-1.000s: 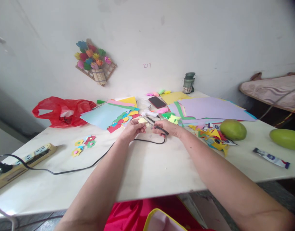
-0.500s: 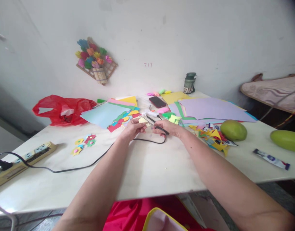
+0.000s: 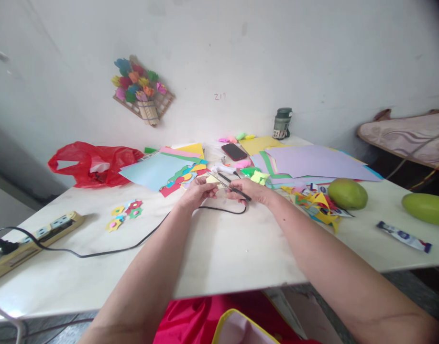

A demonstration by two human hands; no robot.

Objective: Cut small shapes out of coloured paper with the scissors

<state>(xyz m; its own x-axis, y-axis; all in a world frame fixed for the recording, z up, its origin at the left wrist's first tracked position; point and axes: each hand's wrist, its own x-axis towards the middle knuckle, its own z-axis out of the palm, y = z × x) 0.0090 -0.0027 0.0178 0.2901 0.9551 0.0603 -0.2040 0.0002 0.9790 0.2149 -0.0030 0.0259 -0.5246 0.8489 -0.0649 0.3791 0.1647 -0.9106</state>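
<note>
Between the fingers of my left hand point(image 3: 201, 191) is a small piece of pale yellow paper point(image 3: 212, 179). My right hand point(image 3: 251, 190) is closed around the dark handles of a pair of scissors point(image 3: 224, 179), whose metal blades point at the paper. Just behind my hands lies a white glue gun point(image 3: 222, 169), its black cord point(image 3: 133, 246) running left across the table. Bright yellow-green paper pieces point(image 3: 259, 177) lie close to my right hand. Several small paper flowers point(image 3: 134, 209) rest to the left.
On the left are a power strip point(image 3: 36, 241) and a red plastic bag point(image 3: 97, 165). Coloured sheets point(image 3: 305, 161) and a phone point(image 3: 234, 152) lie at the back. Paper scraps point(image 3: 323, 208), green mangoes point(image 3: 347, 194) and a tube point(image 3: 404, 237) sit at right. A bottle point(image 3: 282, 123) stands by the wall.
</note>
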